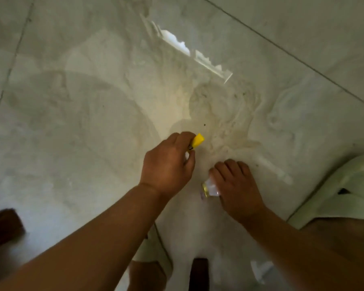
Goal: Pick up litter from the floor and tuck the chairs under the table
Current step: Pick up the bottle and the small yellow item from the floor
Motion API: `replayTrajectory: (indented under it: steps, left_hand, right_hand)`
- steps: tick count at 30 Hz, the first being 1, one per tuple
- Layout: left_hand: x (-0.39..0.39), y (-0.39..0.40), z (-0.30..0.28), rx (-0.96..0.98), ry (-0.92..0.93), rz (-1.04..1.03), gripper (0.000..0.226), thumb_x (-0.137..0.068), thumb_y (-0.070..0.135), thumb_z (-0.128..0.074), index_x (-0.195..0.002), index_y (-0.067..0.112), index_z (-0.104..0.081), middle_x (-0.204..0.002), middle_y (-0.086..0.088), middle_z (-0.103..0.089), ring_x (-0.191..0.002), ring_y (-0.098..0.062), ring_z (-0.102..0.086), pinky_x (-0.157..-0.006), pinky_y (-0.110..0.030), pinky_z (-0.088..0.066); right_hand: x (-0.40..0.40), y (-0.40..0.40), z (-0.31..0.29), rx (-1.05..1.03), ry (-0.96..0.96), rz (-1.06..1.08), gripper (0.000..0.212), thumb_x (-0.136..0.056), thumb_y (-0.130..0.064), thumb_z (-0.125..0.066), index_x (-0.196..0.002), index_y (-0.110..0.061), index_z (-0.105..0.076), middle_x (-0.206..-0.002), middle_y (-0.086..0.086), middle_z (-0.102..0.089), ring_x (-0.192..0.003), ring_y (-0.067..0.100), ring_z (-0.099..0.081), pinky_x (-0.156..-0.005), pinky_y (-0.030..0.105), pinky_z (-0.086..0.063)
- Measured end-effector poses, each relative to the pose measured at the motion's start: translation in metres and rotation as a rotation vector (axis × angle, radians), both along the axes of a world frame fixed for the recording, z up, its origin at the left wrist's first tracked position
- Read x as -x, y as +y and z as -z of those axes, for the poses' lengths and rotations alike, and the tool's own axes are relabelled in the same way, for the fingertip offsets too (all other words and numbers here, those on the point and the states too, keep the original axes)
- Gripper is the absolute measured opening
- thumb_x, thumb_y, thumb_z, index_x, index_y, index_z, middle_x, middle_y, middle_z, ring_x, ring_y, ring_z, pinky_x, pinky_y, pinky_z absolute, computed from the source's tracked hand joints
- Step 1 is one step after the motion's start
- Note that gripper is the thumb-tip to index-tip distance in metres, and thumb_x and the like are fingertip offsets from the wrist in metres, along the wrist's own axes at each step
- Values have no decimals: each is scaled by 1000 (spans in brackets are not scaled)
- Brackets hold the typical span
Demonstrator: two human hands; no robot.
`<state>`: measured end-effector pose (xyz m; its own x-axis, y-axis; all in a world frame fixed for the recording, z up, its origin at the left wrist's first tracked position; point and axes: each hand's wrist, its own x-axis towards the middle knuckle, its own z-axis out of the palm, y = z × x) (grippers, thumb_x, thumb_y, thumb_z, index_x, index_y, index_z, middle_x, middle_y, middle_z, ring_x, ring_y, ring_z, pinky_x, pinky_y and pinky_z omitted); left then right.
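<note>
Both my hands are low over the pale marble floor [76, 114]. My left hand [168, 164] pinches a small yellow wrapper [198, 140] that sticks out past my fingertips. Curled over a crumpled clear plastic piece with a gold rim [209, 189], my right hand [236, 185] grips it just above the tiles. No chair or table shows whole in this view.
A dark wooden leg [199, 274] stands at the bottom centre and another brown wooden piece [2, 227] at the left edge. A pale green sandal on a foot [345, 192] is at the right. A small dark speck [204, 124] lies on the tiles ahead.
</note>
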<state>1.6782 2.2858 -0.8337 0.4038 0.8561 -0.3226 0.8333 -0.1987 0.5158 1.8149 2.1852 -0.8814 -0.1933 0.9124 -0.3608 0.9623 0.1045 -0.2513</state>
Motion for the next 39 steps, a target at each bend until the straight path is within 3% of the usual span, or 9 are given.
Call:
replayTrajectory:
  steps: [4,11,17,26,29,34,39]
  left_hand:
    - [8,-13,3,-18,-3,-4,21,-79,13,-65,-100,14,-63,-85,-6,-65,-69,-28,-62,-54,-39,-52]
    - [21,-22,7,24,-28,-31,23,-80,15,-63,-103,16,-62,-86,-4,-64,-72,-27,-62,-56,-40,-51]
    - [29,-22,6,13,-33,-54,23,-80,15,-64,-102,15,-63,-86,-4,-65,-72,-26,-62,-56,-38,-51]
    - [31,-18,-3,-6,-26,-48,23,-81,16,-63,-103,16,-63,-86,-3,-65,-73,-26,-62,-55,-38,-51]
    - [30,-15,-7,-7,-25,-46,23,-81,17,-62,-104,18,-62,-89,-2,-64,-75,-25,-62,-58,-39,-52]
    - [28,-13,-11,-12,-7,-14,23,-83,18,-61,-106,19,-61,-89,-1,-64,-73,-23,-60,-57,-34,-49]
    - [23,-9,-21,-2,1,-1,24,-86,23,-56,-110,24,-58,-93,2,-62,-74,-20,-59,-60,-32,-46]
  right_hand:
    - [3,-5,2,-14,-61,0,24,-63,-13,-67,-87,-10,-66,-74,8,-63,-72,30,-61,-73,36,-29]
    - [15,-2,7,-78,-158,-41,15,-58,-15,-70,-71,-11,-64,-55,6,-57,-53,28,-55,-65,36,-27]
    - [20,3,12,-46,-180,-32,22,-51,-16,-74,-68,-12,-63,-49,5,-57,-47,26,-53,-59,29,-46]
    - [20,5,13,-47,-163,6,30,-44,-20,-77,-68,-12,-63,-47,4,-57,-44,25,-53,-63,30,-40]
    - [19,3,13,-50,-152,56,32,-41,-18,-78,-68,-11,-62,-47,4,-58,-44,26,-54,-65,33,-37]
    - [7,11,1,-31,-78,286,29,-45,-15,-80,-64,-10,-58,-44,5,-55,-41,26,-54,-56,28,-44]
    - [-7,39,-26,-71,3,497,28,-53,-11,-77,-71,-6,-56,-52,13,-60,-49,32,-57,-64,35,-44]
